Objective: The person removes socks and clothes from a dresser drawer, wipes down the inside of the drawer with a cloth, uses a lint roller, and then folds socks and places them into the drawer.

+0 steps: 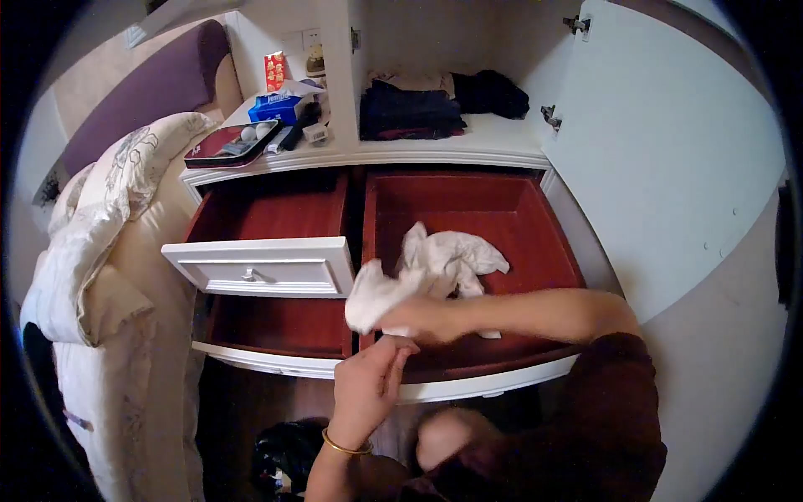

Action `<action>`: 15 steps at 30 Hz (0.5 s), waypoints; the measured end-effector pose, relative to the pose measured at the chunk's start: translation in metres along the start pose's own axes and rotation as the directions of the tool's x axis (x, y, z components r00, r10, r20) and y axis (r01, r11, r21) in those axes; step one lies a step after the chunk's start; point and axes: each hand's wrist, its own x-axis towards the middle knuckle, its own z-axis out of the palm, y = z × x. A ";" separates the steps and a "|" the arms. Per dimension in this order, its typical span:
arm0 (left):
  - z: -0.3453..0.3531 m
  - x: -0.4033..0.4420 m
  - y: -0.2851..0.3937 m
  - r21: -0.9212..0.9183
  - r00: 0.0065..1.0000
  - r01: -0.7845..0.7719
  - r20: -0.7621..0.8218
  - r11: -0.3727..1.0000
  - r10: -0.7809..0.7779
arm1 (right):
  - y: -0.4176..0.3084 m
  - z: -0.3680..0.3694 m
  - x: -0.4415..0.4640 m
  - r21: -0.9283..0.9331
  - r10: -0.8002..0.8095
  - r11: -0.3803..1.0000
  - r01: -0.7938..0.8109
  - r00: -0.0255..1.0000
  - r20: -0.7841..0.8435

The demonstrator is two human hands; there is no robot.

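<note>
A crumpled white cloth (447, 255), perhaps a garment, lies partly in the open right drawer (535, 276) and bunches up over its left side. My right hand (422, 320), a little smeared by motion, is closed on the near part of this cloth. Just in front of it, my left hand (372, 385) has its fingers pressed together, the tips close to my right hand and the cloth's lower edge. Whatever those fingertips pinch is hidden. A gold bangle (347, 443) circles my left wrist.
Two left drawers, upper (259, 268) and lower (268, 360), stand pulled out. Folded dark clothes (410, 109) lie in the cabinet above, its door (669, 159) swung open at right. A blue tissue pack (276, 107) and red case (230, 144) sit on top. A bed (125, 335) borders the left.
</note>
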 end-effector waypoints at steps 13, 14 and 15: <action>-0.010 -0.003 -0.002 -0.131 0.998 0.042 -0.049 0.990 -0.049 | -0.057 -0.134 -0.062 0.787 0.444 0.582 -0.205 0.891 -0.096; -0.013 -0.003 0.003 -0.139 0.997 0.069 -0.025 0.988 -0.073 | -0.061 -0.149 -0.070 0.794 0.372 0.601 -0.098 0.913 -0.169; -0.014 -0.003 0.004 -0.147 0.995 0.096 0.001 0.984 -0.097 | -0.065 -0.163 -0.079 0.793 0.297 0.610 0.009 0.924 -0.239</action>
